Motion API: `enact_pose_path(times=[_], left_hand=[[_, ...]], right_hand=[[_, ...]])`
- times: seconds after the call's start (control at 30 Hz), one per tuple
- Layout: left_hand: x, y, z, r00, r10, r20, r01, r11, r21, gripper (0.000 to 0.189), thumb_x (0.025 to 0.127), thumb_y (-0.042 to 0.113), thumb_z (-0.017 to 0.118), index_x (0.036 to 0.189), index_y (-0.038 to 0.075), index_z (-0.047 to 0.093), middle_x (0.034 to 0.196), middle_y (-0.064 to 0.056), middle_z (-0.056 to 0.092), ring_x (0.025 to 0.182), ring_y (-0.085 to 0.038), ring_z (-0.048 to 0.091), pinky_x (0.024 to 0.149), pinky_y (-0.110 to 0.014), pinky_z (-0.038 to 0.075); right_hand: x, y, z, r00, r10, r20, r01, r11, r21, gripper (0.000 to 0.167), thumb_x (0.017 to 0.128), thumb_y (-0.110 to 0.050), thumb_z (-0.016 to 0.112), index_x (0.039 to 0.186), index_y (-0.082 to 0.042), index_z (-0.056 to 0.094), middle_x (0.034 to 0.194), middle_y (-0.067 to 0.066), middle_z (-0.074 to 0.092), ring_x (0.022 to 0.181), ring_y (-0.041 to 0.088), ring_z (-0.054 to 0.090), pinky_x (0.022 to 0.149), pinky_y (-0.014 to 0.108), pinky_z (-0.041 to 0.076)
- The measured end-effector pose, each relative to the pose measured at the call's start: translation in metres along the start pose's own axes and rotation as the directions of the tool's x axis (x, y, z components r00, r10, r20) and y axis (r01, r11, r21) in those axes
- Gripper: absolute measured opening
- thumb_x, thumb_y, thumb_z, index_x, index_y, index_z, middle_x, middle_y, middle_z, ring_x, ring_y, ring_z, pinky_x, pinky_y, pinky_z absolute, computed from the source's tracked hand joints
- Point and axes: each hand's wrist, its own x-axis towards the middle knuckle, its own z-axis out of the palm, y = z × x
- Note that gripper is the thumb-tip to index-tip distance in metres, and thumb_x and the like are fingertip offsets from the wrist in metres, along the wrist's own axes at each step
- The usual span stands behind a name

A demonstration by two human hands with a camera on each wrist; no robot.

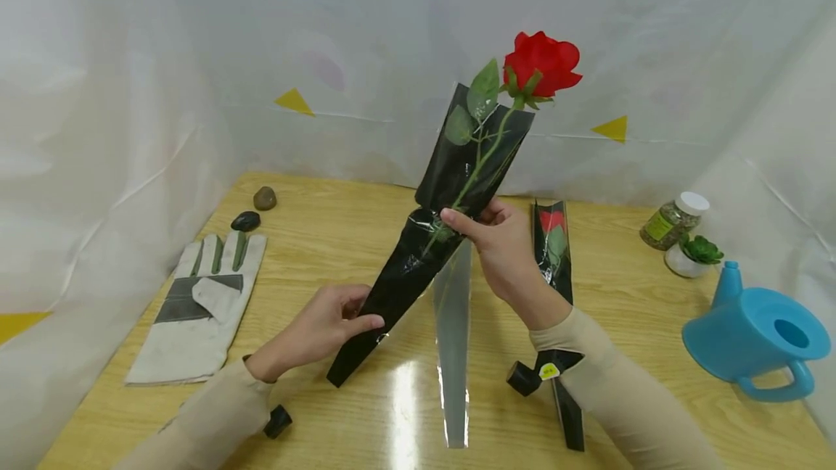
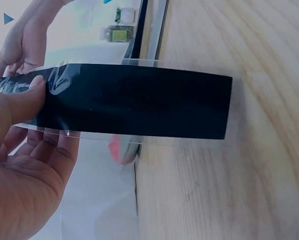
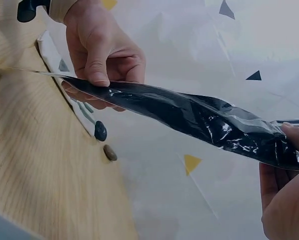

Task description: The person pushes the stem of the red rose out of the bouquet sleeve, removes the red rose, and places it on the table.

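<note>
A red artificial rose (image 1: 542, 67) on a green stem stands out of the top of a black flower sleeve (image 1: 405, 267) with clear film edges, tilted above the table. My left hand (image 1: 320, 328) pinches the sleeve near its narrow lower end, thumb on the front. Higher up, my right hand (image 1: 503, 245) grips the sleeve by its middle, thumb over the stem. In the left wrist view the flat lower end of the sleeve (image 2: 154, 102) shows black between clear margins. The right wrist view shows the sleeve (image 3: 174, 110) creased and shiny; the flower is out of that view.
Below lies an empty-looking greyish sleeve (image 1: 452, 347). A second wrapped rose (image 1: 555, 241) lies partly under my right arm. Work glove (image 1: 202, 310) and two stones (image 1: 264, 198) are left. A watering can (image 1: 751, 332), small succulent (image 1: 695, 252) and lidded jar (image 1: 673, 222) stand right.
</note>
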Motion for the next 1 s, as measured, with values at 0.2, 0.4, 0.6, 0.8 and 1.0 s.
enact_pose_path(times=[0.2, 0.4, 0.6, 0.8, 1.0], left_hand=[[0.000, 0.000, 0.000, 1.000, -0.001, -0.012, 0.001, 1.000, -0.006, 0.043, 0.091, 0.022, 0.074, 0.070, 0.010, 0.039, 0.065, 0.005, 0.024, 0.057, -0.009, 0.028, 0.055, -0.025, 0.028], [0.000, -0.001, -0.001, 1.000, -0.002, -0.007, 0.002, 1.000, -0.014, 0.044, 0.093, 0.021, 0.072, 0.071, 0.007, 0.037, 0.066, 0.004, 0.022, 0.056, -0.009, 0.025, 0.055, -0.026, 0.027], [0.003, -0.003, 0.000, 0.999, 0.016, -0.048, -0.019, 0.998, -0.060, 0.025, 0.097, 0.023, 0.067, 0.078, 0.012, 0.053, 0.064, 0.005, 0.035, 0.054, -0.010, 0.031, 0.054, -0.026, 0.031], [0.005, -0.002, 0.007, 0.997, 0.026, -0.074, -0.035, 0.992, -0.125, 0.024, 0.098, 0.023, 0.065, 0.119, 0.011, 0.069, 0.091, 0.004, 0.070, 0.064, -0.012, 0.060, 0.054, -0.026, 0.047], [0.007, 0.000, 0.009, 0.992, 0.020, -0.124, -0.031, 0.996, -0.084, 0.015, 0.096, 0.021, 0.067, 0.105, 0.009, 0.071, 0.074, 0.004, 0.063, 0.057, -0.010, 0.054, 0.051, -0.023, 0.042]], right_hand=[[0.002, -0.001, 0.000, 0.999, -0.038, -0.005, 0.038, 0.999, 0.026, 0.030, 0.085, -0.008, 0.080, 0.112, -0.001, 0.069, 0.100, 0.007, 0.068, 0.099, 0.021, 0.063, 0.089, 0.034, 0.051], [0.004, 0.001, 0.001, 0.998, -0.057, -0.012, 0.058, 0.994, 0.093, 0.022, 0.084, -0.007, 0.080, 0.103, -0.001, 0.069, 0.094, 0.008, 0.067, 0.092, 0.020, 0.064, 0.083, 0.033, 0.053], [0.003, 0.001, 0.003, 0.996, -0.090, -0.014, 0.091, 0.983, 0.159, 0.026, 0.087, -0.006, 0.077, 0.109, 0.000, 0.066, 0.098, 0.010, 0.066, 0.093, 0.020, 0.065, 0.087, 0.034, 0.052], [0.002, 0.005, 0.008, 0.992, -0.126, -0.007, 0.125, 0.974, 0.187, 0.027, 0.086, -0.001, 0.076, 0.111, 0.002, 0.066, 0.099, 0.010, 0.067, 0.092, 0.019, 0.065, 0.085, 0.033, 0.053], [-0.001, 0.012, 0.011, 0.991, -0.132, -0.017, 0.133, 0.982, 0.131, 0.025, 0.085, -0.001, 0.078, 0.108, 0.002, 0.070, 0.094, 0.009, 0.069, 0.076, 0.013, 0.061, 0.070, 0.025, 0.051]])
